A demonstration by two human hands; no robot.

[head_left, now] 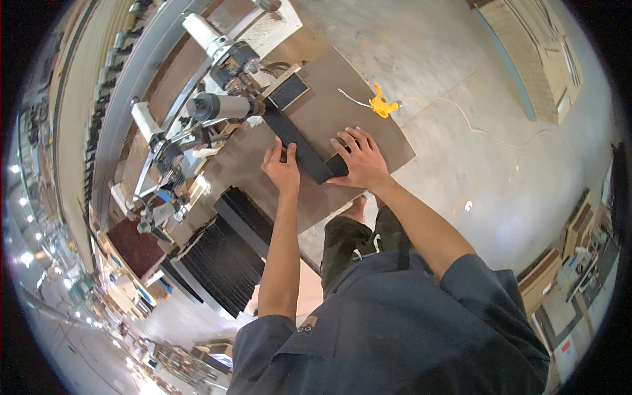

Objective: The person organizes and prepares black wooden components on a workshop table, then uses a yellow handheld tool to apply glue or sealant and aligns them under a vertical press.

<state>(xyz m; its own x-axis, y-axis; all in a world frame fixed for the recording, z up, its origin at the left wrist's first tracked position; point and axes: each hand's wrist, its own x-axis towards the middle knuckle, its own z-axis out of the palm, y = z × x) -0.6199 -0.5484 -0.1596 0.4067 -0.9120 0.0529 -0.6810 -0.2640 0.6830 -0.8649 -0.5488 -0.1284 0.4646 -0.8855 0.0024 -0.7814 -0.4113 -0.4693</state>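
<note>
A long, narrow black board (295, 137) lies flat on the brown tabletop (329, 82), its far end against the machine's clamp cylinder (220, 106). My left hand (283, 168) is at the board's left edge, thumb and fingertips pinching it. At the near end, my right hand (361, 161) wraps over a short dark block (338, 164) that meets the board at an angle. Whether block and board are one piece, I cannot tell. My right palm hides part of the block.
A yellow air blow gun (382, 104) with a pale hose rests at the table's right edge. Stacked black boards (220, 263) stand at lower left. Another machine head (164, 155) is on the left. A black-topped block (288, 91) sits beside the cylinder.
</note>
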